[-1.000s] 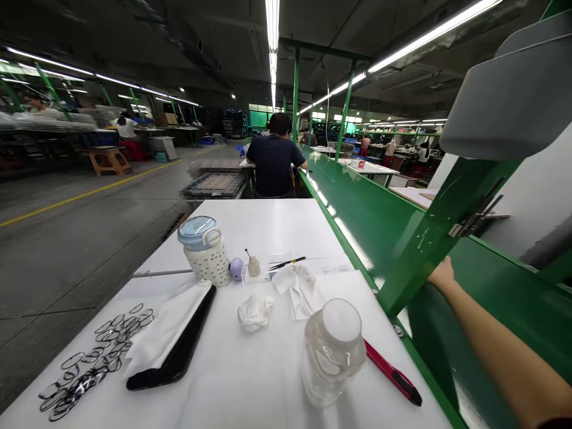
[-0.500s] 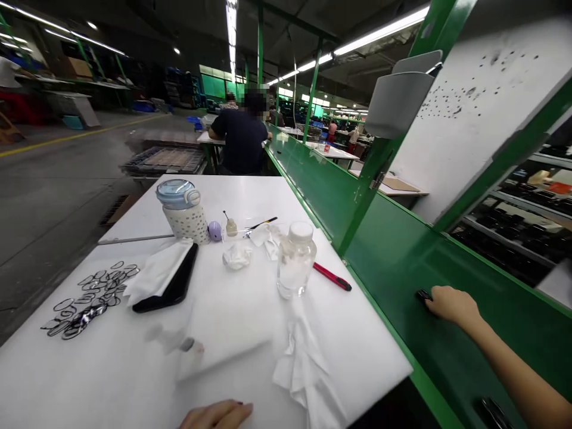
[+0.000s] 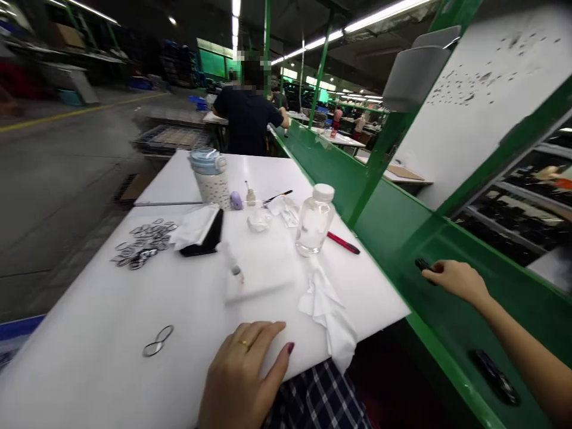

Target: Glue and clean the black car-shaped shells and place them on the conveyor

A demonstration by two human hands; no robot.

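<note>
My right hand (image 3: 460, 283) reaches out over the green surface beside the table. Its fingers are closed at a small dark, glossy item (image 3: 422, 263), whose exact kind I cannot make out. Nearer to me on the same green surface lies another black, shiny item (image 3: 496, 375). My left hand (image 3: 243, 369) rests at the table's front edge, fingers stretched out, holding nothing. In front of it is a white pad (image 3: 263, 268) with a small grey-tipped piece (image 3: 235, 270) on it. Two thin dark-rimmed rings (image 3: 158, 341) lie to its left.
A clear bottle (image 3: 314, 220), white cloth (image 3: 324, 310) and red cutter (image 3: 343, 242) are at the table's right. Toward the left are a pile of dark-rimmed rings (image 3: 145, 241), a black phone-like slab (image 3: 208, 238) under tissue and a dotted cup (image 3: 212, 185). A person (image 3: 248, 113) sits ahead.
My view has shifted, bringing more of the near table and my left hand into sight. My right hand stays at the same dark item, which has not visibly moved on the green surface.
</note>
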